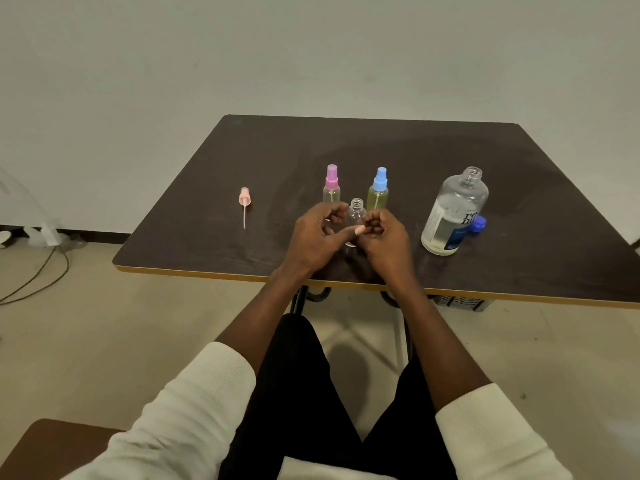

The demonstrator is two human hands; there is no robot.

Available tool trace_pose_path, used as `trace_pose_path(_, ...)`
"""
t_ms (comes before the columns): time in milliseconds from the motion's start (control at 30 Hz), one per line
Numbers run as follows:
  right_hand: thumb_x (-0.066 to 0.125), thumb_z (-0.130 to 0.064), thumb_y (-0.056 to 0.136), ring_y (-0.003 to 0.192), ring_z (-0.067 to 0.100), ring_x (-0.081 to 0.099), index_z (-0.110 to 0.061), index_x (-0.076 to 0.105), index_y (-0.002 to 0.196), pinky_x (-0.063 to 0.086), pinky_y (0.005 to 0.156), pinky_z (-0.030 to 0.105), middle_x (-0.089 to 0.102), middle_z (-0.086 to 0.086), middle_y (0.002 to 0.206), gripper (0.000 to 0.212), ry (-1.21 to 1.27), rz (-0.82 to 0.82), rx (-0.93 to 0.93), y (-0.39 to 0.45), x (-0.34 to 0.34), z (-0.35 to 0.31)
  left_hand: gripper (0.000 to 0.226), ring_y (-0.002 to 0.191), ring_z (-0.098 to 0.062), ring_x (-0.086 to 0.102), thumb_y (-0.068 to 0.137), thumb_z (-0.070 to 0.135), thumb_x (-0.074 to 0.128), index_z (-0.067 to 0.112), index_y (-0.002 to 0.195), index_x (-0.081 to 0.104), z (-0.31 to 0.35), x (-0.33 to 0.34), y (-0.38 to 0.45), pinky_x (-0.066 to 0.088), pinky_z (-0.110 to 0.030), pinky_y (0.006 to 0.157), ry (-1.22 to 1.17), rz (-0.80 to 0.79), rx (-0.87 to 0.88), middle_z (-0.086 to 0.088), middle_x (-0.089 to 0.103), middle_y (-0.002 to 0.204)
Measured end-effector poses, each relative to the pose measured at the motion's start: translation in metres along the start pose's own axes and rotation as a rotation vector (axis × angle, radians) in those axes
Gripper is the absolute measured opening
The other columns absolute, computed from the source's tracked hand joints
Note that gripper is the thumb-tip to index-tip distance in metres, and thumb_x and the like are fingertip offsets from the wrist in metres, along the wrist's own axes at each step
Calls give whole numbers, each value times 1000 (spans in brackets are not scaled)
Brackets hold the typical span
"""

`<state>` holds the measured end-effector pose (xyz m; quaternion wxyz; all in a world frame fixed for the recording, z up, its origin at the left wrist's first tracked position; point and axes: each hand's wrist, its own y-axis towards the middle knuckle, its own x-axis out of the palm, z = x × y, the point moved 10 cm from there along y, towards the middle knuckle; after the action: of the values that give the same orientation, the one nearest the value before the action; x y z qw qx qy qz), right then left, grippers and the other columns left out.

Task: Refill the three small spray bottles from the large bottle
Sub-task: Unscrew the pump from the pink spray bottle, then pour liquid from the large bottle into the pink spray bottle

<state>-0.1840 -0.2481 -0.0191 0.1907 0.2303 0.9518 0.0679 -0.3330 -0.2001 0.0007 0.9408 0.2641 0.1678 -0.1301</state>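
Nearest the camera: dark trousers and two white sleeves at the bottom of the frame, forearms running up to the bench at centre.

Open bottle, uncapped and looking empty, is seen upright at centre frame, between the two hands. Left hand is curled on its left side, thumb laid across the front of the body. Right hand is curled on its right side, fingertips at the bottle wall. Bottle appears to be steadied by both; whether it is gripped tight or only touched cannot be told.

Behind it, just above the hands: pink bottle to the left, blue bottle to the right, both capped, upright, pale yellowish liquid inside. Probably already filled.

Pink sprayer is lying flat at centre left, well apart from the hands, tube pointing toward the near edge.

Big bottle is at centre right, upright, neck open, partly full. Blue cap is just beside its base on the right.

Key relation: big bottle lies right of both hands, long axis vertical, right hand nearer. Judged next: big bottle to be lifted by the right hand and tipped left over the open neck, which is held by the left. Neck is narrow, so spill risk is expected.
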Motion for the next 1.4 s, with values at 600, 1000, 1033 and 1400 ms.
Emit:
trace_pose_path(600, 73, -3, 81, 79, 20, 54, -3, 58, 85, 49, 71, 34, 58, 7, 84, 15, -178, 588, -480, -52, -105, -61, 36, 89, -18, 68, 79, 29, 87, 12, 107, 70, 14, 56, 1, 58, -29, 80, -71, -81, -81, -2, 72, 95)
trace_pose_path(1000, 87, -46, 65, 121, 12, 51, -20, 42, 137, 47, 102, 34, 52, -3, 132, 89, -44, 406, -34, -7, -142, -4, 37, 97, -14, 71, 82, 25, 85, 17, 113, 67, 10, 72, -5, 59, -38, 89, -150, -121, -145, 2, 74, 103)
trace_pose_path(1033, 86, -47, 65, 118, 12, 53, -21, 43, 134, 49, 100, 35, 54, -4, 129, 86, -49, 394, -39, -4, -142, -5, 37, 99, -12, 71, 83, 23, 84, 16, 115, 67, 13, 72, -5, 59, -36, 91, -161, -128, -149, 2, 75, 105)
trace_pose_path(1400, 86, -27, 66, 98, 10, 60, -24, 56, 118, 51, 81, 21, 63, -9, 110, 61, -144, 213, -140, 3, -134, -28, 41, 98, -9, 70, 84, 19, 83, 16, 122, 66, 19, 68, -8, 59, -32, 89, -126, -124, -113, 4, 74, 106)
